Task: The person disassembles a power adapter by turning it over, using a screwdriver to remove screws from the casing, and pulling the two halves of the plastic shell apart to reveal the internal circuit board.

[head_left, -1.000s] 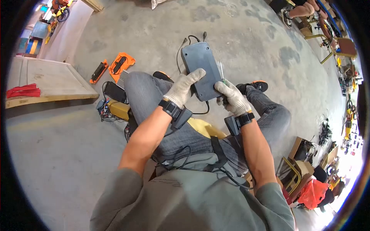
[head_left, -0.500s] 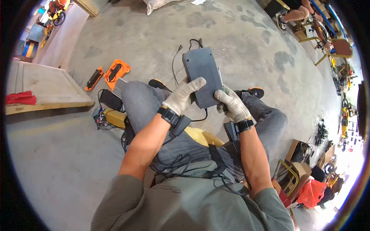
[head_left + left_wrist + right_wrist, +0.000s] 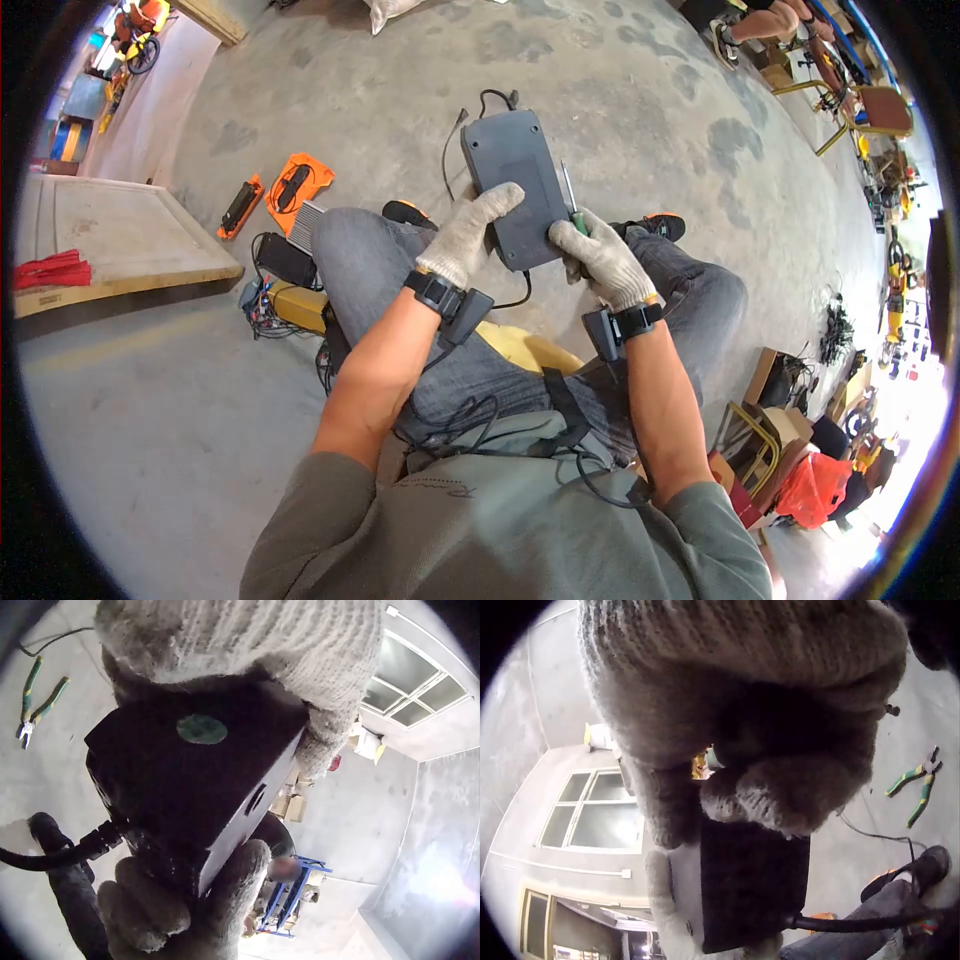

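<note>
A dark grey power-adapter-like box point(image 3: 512, 165), with screw holes at its corners and a black cable point(image 3: 526, 290) at its near end, is held up over my lap. My gloved left hand point(image 3: 468, 232) grips its left side, thumb across the broad face. At the lower right edge my gloved right hand point(image 3: 604, 258) has its thumb on the box and also holds a green-handled screwdriver point(image 3: 577, 217), shaft pointing away from me. In the left wrist view the box point(image 3: 172, 780) shows a green oval on its shaded side. The right wrist view has its fingers over the box point(image 3: 754, 881).
Green-handled pliers point(image 3: 27, 724) lie on the concrete floor. Left of my knee are orange casing parts point(image 3: 310, 170), a yellow unit point(image 3: 298, 306) with wires and a white panel point(image 3: 130, 225). Boxes, chairs and a seated person's leg point(image 3: 750, 28) are along the right.
The box has shifted slightly, and the screwdriver's green handle shows more above the right hand than half a second ago. Both hands keep their hold on the box.
</note>
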### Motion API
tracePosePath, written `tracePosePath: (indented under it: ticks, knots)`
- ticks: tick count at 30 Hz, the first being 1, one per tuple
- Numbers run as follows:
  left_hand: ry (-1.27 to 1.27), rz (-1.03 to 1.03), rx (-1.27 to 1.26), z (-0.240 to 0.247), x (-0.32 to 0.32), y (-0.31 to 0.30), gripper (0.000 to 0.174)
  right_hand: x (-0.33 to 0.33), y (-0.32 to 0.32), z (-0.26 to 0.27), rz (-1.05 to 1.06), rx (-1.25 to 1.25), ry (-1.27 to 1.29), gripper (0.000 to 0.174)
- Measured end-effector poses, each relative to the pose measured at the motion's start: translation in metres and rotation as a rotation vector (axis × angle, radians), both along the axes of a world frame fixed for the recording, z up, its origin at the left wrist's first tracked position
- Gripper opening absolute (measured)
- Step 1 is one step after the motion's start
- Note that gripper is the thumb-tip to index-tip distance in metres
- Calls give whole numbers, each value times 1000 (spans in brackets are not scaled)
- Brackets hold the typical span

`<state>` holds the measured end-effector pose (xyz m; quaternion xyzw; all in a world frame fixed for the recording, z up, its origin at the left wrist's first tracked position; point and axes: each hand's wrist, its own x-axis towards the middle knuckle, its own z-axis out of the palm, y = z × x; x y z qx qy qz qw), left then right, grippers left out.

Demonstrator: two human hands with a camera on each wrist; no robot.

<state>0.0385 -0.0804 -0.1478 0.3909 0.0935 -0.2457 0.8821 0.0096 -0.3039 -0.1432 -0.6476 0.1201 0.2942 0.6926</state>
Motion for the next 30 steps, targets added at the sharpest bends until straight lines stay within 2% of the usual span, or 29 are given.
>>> tracePosePath:
  ticks: [1, 4, 8, 10, 12, 13, 16, 19, 27, 30]
  knots:
    - [-4, -7, -13, -1, 1, 2, 61, -1, 1, 4, -15, -105, -17, 58]
    - [0, 21, 12, -10, 6, 7, 59, -9, -9, 12, -122, -157, 20, 60]
    - [20, 75, 77, -13, 18, 9, 60, -27, -15, 30, -228, -143, 59, 50]
    - [-9, 70, 114, 0, 26, 8, 58, -34, -15, 56, -241, -173, 41, 45]
    - [-81, 24, 127, 4, 34, 8, 56, -40, -12, 78, -106, -439, -25, 43]
    - [-79, 25, 125, 3, 36, 8, 56, -45, -13, 79, -129, -521, -128, 40]
    - [-70, -3, 129, -3, 38, 9, 57, -52, -5, 102, -112, -550, -190, 37]
    - [-30, -13, 183, -12, 37, 6, 62, -61, -3, 96, -34, -588, -258, 34]
    - [-71, 81, 256, -25, 38, 7, 74, -54, 20, 111, 92, -662, -465, 30]
    - [-100, 131, 260, -24, 36, 5, 66, -50, 24, 111, 122, -646, -535, 29]
